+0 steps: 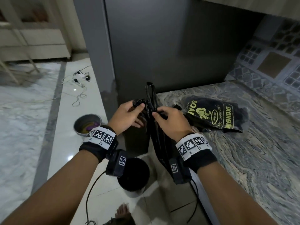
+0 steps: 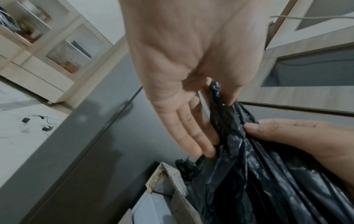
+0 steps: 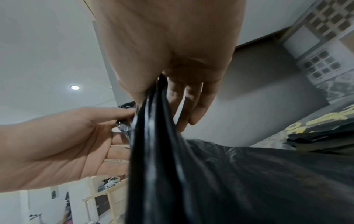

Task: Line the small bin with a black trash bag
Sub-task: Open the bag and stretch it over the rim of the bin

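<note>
A black trash bag (image 1: 152, 96) hangs pleated and narrow between my two hands, above the counter's left end. My left hand (image 1: 137, 106) pinches a crumpled bit of its top edge between thumb and forefinger, the other fingers (image 2: 199, 136) lying straight against the plastic (image 2: 258, 174). My right hand (image 1: 158, 113) pinches the bag's folded strip (image 3: 172, 166) just to the right, thumb against fingers (image 3: 199, 106). The small round black bin (image 1: 129, 187) stands on the floor below my left wrist, its inside dark.
A printed black pack of bags (image 1: 212, 116) lies on the marbled counter (image 1: 251, 159) at the right. A tall grey cabinet (image 1: 154, 46) rises behind. On the white floor sit a grey bowl (image 1: 87, 124) and loose cables (image 1: 79, 82). A bare foot (image 1: 121, 210) shows near the bin.
</note>
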